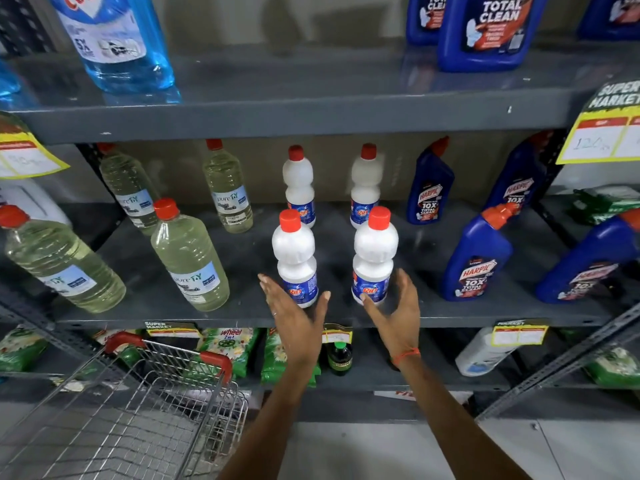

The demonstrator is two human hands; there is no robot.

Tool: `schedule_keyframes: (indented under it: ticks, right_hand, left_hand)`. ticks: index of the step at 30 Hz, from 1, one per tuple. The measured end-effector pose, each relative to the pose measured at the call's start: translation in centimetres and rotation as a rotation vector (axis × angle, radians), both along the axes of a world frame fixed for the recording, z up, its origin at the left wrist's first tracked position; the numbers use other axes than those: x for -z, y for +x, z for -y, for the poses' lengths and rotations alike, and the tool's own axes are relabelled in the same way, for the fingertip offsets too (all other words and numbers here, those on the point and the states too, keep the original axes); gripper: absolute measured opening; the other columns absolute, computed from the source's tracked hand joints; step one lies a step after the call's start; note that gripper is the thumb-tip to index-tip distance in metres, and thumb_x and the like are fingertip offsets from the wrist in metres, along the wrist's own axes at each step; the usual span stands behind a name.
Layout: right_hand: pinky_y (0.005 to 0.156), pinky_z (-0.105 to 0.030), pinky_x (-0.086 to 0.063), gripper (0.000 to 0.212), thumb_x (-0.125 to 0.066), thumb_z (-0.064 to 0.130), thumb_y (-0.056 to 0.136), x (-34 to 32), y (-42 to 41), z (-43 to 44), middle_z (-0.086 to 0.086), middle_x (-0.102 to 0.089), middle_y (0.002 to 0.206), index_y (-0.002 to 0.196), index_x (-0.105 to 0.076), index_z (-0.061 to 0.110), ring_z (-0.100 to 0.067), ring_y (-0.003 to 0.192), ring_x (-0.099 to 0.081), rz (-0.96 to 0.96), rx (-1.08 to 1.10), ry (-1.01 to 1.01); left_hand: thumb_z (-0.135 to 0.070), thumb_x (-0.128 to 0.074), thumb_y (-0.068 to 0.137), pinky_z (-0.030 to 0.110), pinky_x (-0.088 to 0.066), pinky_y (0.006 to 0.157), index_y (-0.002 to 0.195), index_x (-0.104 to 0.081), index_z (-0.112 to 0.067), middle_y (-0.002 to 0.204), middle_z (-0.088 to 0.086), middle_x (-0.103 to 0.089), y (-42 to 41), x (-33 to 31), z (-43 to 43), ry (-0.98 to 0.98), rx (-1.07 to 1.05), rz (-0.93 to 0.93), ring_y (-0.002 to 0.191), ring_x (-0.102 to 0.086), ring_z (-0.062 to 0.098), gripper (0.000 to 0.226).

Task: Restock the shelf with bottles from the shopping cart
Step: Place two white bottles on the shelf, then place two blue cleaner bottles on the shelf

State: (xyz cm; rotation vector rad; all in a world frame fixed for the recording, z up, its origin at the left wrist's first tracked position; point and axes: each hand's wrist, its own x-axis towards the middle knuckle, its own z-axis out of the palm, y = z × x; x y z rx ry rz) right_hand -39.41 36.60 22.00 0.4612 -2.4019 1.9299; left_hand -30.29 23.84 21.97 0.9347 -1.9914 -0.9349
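Observation:
Two white bottles with red caps stand upright at the front of the middle grey shelf (433, 311): the left white bottle (294, 256) and the right white bottle (374, 252). Two more white bottles (298, 183) stand behind them. My left hand (294, 315) is open, fingers spread, just in front of the left bottle's base. My right hand (394, 308) is open beside the right bottle's base, thumb near its label. Neither hand grips a bottle. The wire shopping cart (138, 410) with red corner guards sits at lower left; I see no bottles in it.
Clear bottles of pale liquid (188, 258) stand left on the same shelf, blue Harpic bottles (476, 258) right. The upper shelf holds a blue liquid bottle (117, 39) and blue jugs (485, 29). Green detergent bags (228, 348) and yellow price tags (517, 336) are below.

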Motion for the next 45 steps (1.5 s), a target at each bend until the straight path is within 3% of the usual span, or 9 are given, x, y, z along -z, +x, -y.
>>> schedule_keyframes:
  ticks: [3,5,9,13,16,20,26,34,45]
  right_hand:
    - [0.108,-0.031,-0.039,0.065,-0.071,0.024,0.075,-0.6,-0.1,-2.9,-0.012,-0.051,0.134,0.131,-0.044,0.005,-0.020,0.126,-0.047,-0.239,0.029,0.033]
    - [0.106,-0.027,-0.039,0.054,-0.064,0.025,0.080,-1.2,-0.6,-4.7,-0.016,-0.053,0.128,0.126,-0.048,0.002,-0.022,0.122,-0.048,-0.333,0.084,0.059]
    - [0.105,-0.022,-0.036,0.042,-0.058,0.022,0.085,-1.2,-3.0,-9.7,-0.016,-0.055,0.124,0.121,-0.051,0.002,-0.017,0.119,-0.047,-0.354,0.186,0.068]
    - [0.109,-0.008,-0.024,0.058,-0.064,0.030,0.082,-0.9,-6.5,-16.0,-0.020,-0.048,0.136,0.128,-0.045,0.001,-0.026,0.130,-0.041,-0.297,0.228,0.081]
    - [0.116,-0.023,-0.024,0.081,-0.078,0.024,0.072,-0.8,-9.2,-19.8,-0.017,-0.038,0.146,0.138,-0.036,0.004,-0.025,0.138,-0.033,-0.253,0.281,0.062]
    - [0.120,-0.038,-0.019,0.102,-0.081,0.021,0.066,-0.4,-12.8,-22.7,-0.018,-0.021,0.154,0.145,-0.019,0.003,-0.027,0.145,-0.020,-0.158,0.322,0.020]
    - [0.118,-0.033,-0.012,0.118,-0.084,0.022,0.062,0.5,-16.5,-24.2,-0.022,-0.016,0.155,0.146,-0.005,-0.002,-0.033,0.145,-0.015,0.046,0.330,0.102]
    - [0.114,-0.045,-0.027,0.115,-0.087,0.017,0.056,-0.1,-18.0,-23.0,-0.027,-0.036,0.144,0.144,-0.017,-0.006,-0.039,0.134,-0.031,0.102,0.438,0.072]
    - [0.111,-0.050,-0.033,0.110,-0.089,0.014,0.051,0.1,-18.0,-22.7,-0.025,-0.041,0.139,0.140,-0.026,-0.004,-0.037,0.131,-0.034,0.105,0.476,0.030]
  left_hand:
    - [-0.036,-0.056,0.090,0.033,-0.013,0.120,0.147,0.005,-0.002,0.158,0.016,0.000,-0.4,-1.0,-3.0,-0.357,0.009,0.033,0.148,0.000,0.023,0.090]
    - [-0.031,-0.055,0.092,0.034,-0.018,0.120,0.147,-0.003,0.001,0.157,0.019,-0.010,-1.3,-1.4,-5.7,-0.423,0.084,0.008,0.147,-0.007,0.025,0.082]
    - [-0.027,-0.051,0.093,0.027,-0.019,0.119,0.148,-0.004,-0.003,0.157,0.016,-0.015,-4.4,-1.9,-12.7,-0.395,0.225,-0.043,0.146,-0.013,0.022,0.077]
    - [-0.035,-0.055,0.091,0.032,-0.016,0.121,0.148,0.006,-0.008,0.159,0.012,-0.001,-9.0,-1.1,-18.8,-0.274,0.293,-0.015,0.148,-0.004,0.020,0.088]
    - [-0.048,-0.067,0.078,0.024,-0.005,0.122,0.148,0.007,-0.004,0.159,0.014,0.003,-12.4,-0.2,-21.8,-0.131,0.279,-0.006,0.148,0.002,0.020,0.110]
    - [-0.045,-0.079,0.067,0.042,-0.017,0.120,0.147,0.005,0.000,0.158,0.017,0.001,-16.3,1.0,-23.4,0.001,0.151,0.027,0.148,-0.006,0.028,0.124]
    - [-0.040,-0.084,0.062,0.046,-0.029,0.113,0.149,0.005,-0.006,0.159,0.016,-0.013,-19.3,-0.8,-25.3,0.242,-0.004,-0.083,0.144,-0.018,0.035,0.129]
    - [-0.031,-0.088,0.053,0.051,-0.052,0.091,0.141,-0.024,-0.009,0.131,0.016,-0.049,-20.0,-0.2,-24.8,0.228,-0.140,-0.104,0.115,-0.055,0.033,0.112]
    - [-0.033,-0.088,0.049,0.051,-0.054,0.086,0.137,-0.028,-0.010,0.123,0.013,-0.052,-19.3,-0.2,-24.5,0.172,-0.139,-0.073,0.109,-0.057,0.030,0.109]
